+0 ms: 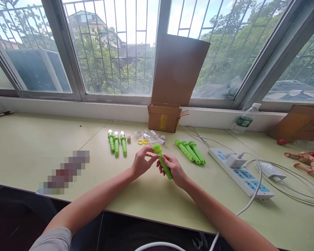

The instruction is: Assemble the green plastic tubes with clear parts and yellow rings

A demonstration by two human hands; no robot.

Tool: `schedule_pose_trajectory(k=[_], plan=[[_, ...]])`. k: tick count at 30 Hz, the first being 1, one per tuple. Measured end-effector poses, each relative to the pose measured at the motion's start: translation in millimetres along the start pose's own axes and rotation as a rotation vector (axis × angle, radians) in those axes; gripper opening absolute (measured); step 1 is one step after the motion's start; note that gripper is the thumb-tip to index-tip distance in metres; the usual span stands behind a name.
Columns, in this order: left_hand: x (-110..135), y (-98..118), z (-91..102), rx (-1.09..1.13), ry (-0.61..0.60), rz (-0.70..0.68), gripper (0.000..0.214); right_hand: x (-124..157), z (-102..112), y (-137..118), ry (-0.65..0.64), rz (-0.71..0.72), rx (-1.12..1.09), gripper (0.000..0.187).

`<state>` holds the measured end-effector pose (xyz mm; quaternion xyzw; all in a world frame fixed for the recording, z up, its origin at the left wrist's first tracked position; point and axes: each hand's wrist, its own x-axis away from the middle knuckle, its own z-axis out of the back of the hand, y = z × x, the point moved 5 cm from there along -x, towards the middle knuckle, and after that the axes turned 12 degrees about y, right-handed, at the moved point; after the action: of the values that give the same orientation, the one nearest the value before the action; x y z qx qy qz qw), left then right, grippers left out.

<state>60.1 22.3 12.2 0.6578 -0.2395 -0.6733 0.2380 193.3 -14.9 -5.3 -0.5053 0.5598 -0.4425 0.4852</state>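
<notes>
A green plastic torch-like handle (166, 169) is held tilted above the near part of the table, its wide threaded head pointing up and left. Around its neck sits a yellow ring (158, 151). My right hand (176, 170) is closed round the handle's lower body. My left hand (141, 162) has its thumb and fingers about the neck, by the ring; its fingertips are partly hidden. Beyond my hands lie two loose yellow rings (143, 142) and a cluster of clear and white plastic parts (154, 134).
Three green handles with white tips (116, 143) lie at left, and three without tips (190, 152) at right. A cardboard box (163, 118) stands by the window. To the right are a power strip (240, 174), cables, a plastic bottle (246, 120) and wooden figures (307, 161).
</notes>
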Motion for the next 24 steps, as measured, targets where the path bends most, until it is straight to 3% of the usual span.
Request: schedule_pose_trajectory(k=[10, 24], plan=[[2.9, -0.4, -1.9, 0.013, -0.028, 0.052, 0.023, 1.1, 3.7, 13.0, 0.041, -0.167, -0.132, 0.029], [1.5, 2.4, -0.9, 0.028, -0.021, 0.124, 0.020, 4.2, -2.2, 11.7, -0.115, -0.426, -0.343, 0.023]])
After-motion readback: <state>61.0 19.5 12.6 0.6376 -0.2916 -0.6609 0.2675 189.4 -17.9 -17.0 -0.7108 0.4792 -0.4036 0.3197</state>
